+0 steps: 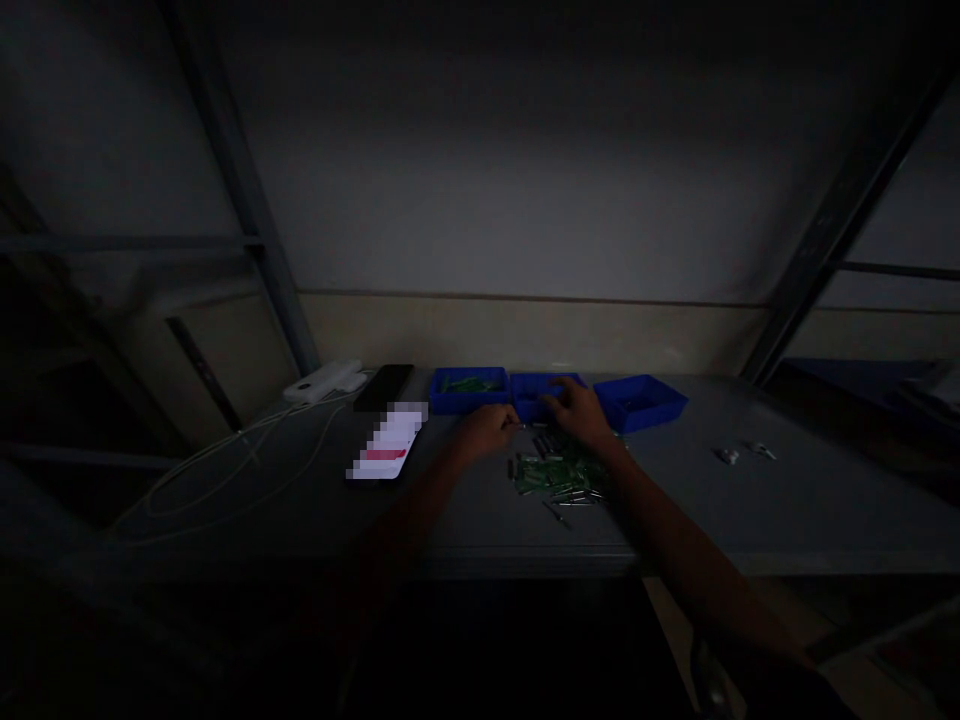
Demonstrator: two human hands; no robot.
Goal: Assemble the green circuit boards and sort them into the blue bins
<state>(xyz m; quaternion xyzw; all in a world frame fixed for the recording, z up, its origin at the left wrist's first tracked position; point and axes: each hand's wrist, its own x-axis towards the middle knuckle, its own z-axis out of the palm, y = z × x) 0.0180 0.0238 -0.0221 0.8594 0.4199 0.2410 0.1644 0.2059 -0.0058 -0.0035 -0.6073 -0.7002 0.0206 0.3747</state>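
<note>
Three blue bins stand in a row at the back of the grey table. The left bin (pixel 469 405) holds green pieces. Over the front right part of the middle bin (pixel 529 400) is my right hand (pixel 576 405), its fingers apart and nothing visible between them. My left hand (pixel 487 428) is closed in front of the left and middle bins, its fingertips pinched on something too small to make out. Between my forearms lies a loose pile of green and metallic pieces (pixel 559 475). The right bin (pixel 645 405) sits slightly turned, its contents dark.
A lit phone (pixel 386 448) lies left of my left hand, with a dark flat object (pixel 384 386) behind it. Farther left are a white device (pixel 324 382) and looping white cables (pixel 217 455). Small items (pixel 727 456) lie at the right. Metal posts flank the table.
</note>
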